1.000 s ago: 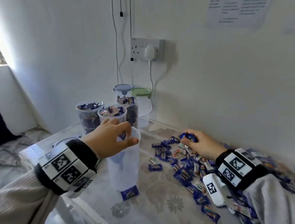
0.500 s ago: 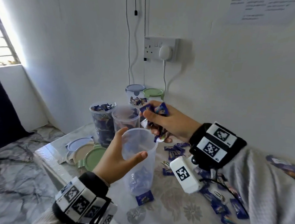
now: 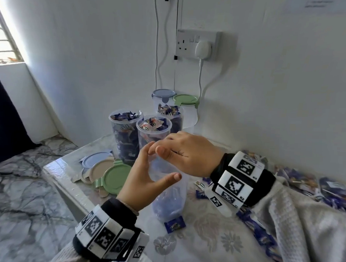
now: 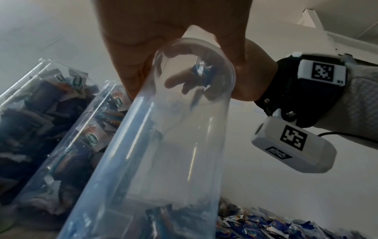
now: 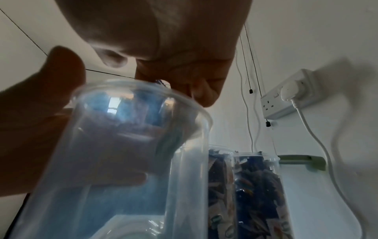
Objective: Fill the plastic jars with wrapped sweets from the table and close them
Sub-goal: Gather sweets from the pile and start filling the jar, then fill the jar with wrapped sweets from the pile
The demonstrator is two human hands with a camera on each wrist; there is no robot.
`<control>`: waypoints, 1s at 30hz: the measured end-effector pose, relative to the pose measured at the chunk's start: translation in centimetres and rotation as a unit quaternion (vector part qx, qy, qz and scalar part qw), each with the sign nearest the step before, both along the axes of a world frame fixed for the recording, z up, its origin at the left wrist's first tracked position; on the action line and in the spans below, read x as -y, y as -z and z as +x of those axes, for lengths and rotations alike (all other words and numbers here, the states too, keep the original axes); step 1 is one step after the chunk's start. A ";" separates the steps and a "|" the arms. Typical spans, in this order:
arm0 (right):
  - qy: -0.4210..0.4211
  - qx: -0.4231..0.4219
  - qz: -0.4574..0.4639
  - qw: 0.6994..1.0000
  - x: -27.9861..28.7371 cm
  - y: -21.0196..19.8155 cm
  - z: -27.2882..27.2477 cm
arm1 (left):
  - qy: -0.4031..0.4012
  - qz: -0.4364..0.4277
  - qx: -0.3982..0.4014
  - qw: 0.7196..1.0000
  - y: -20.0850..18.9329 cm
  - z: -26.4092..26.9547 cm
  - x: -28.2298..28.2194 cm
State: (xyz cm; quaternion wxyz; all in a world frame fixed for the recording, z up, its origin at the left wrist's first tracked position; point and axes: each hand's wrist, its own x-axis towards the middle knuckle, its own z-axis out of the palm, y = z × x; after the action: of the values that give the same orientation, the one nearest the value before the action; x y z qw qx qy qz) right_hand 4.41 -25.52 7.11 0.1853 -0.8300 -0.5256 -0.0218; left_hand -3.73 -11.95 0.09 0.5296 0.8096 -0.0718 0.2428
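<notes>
Holding the clear jar [image 3: 170, 192] near its rim, my left hand [image 3: 146, 173] steadies it on the table [image 3: 212, 249] while my right hand [image 3: 189, 153], fingers bunched on a few sweets [image 4: 201, 71], hovers over its mouth. Only a shallow layer lies inside. Three filled jars [image 3: 148, 133] stand behind, unlidded; loose lids [image 3: 108, 173] wait beside them. Plenty of wrapped sweets [image 3: 296, 181] remain at my right.
</notes>
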 end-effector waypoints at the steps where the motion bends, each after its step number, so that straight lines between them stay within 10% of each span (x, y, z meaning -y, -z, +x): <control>1: -0.006 -0.007 0.003 1.000 0.2 0.0 0.0 | -0.008 0.005 -0.007 1.000 0.1 0.0 -0.1; 18: 0.017 -0.210 0.028 0.977 4.9 0.6 -1.7 | -0.097 0.049 -0.081 0.991 -1.1 -0.8 0.9; 23: 0.101 -0.265 0.078 0.956 11.3 1.3 -2.4 | -0.192 0.210 0.109 0.953 -2.0 -2.5 5.0; 26: 0.200 -0.265 0.007 0.943 16.8 2.4 -2.9 | -0.117 0.214 0.203 0.948 -1.9 -2.9 9.2; 30: 0.349 -0.259 -0.098 0.895 25.3 5.5 -3.3 | 0.061 0.167 0.061 0.982 0.9 -0.4 14.0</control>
State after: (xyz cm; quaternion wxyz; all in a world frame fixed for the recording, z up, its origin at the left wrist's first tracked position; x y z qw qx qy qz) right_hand 1.06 -50.86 1.63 0.2130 -0.9505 -0.1350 0.1818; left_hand -4.17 -25.95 -0.80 0.3958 0.8643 -0.1927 0.2434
